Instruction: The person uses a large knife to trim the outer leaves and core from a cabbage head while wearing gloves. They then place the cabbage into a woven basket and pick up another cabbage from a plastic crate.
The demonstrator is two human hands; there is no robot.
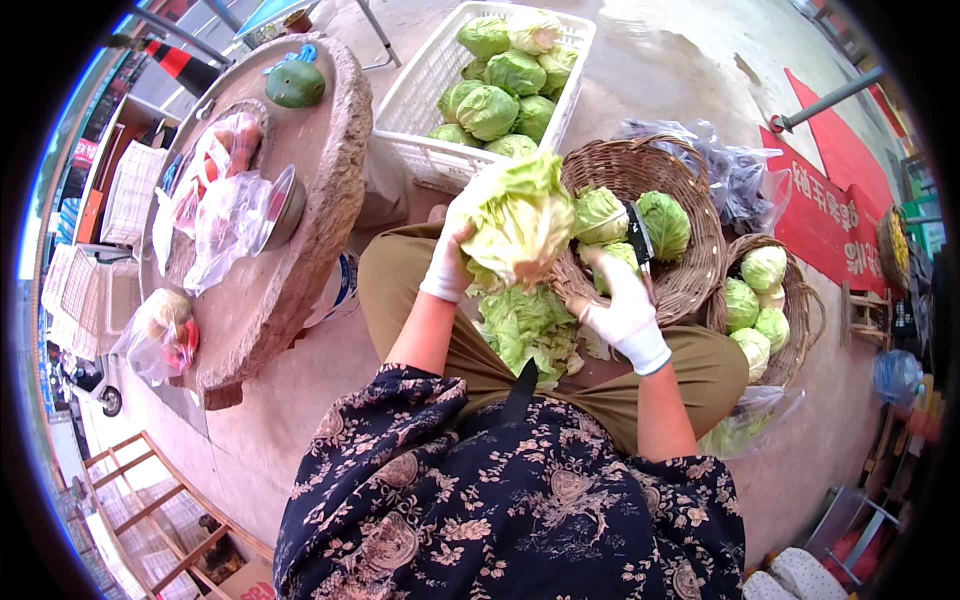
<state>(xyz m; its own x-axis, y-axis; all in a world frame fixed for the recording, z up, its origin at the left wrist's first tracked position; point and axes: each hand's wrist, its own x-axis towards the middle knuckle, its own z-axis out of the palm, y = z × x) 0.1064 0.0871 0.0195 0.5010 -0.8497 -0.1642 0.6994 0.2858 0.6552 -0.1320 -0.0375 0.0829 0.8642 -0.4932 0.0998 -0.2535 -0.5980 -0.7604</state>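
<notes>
Several pale crates [88, 295] stand along the left side, with a slatted wooden frame [150, 490] at near left. Next, a rough-edged stone table [322, 140] carries a green melon [295, 84] at its far end, plastic bags [228, 215] and a metal bowl [289, 210]. Far centre, a white crate [425, 160] of cabbages rests on the pale floor [665, 60], which shows darker, damp-looking patches. The left hand [450, 262], gloved, is clasped around a cabbage [522, 222] raised above the loose leaves [530, 330] between the knees. The right hand [628, 312], also gloved, is partly curled at the near rim of a wicker basket [705, 245] containing cabbages; whether it grips the dark narrow object [638, 232] beside it cannot be told. Further right are a smaller basket [793, 350] of cabbages, a clear bag [745, 190] with dark contents, a red mat [800, 215] and, far right, a metal pole [835, 100].
</notes>
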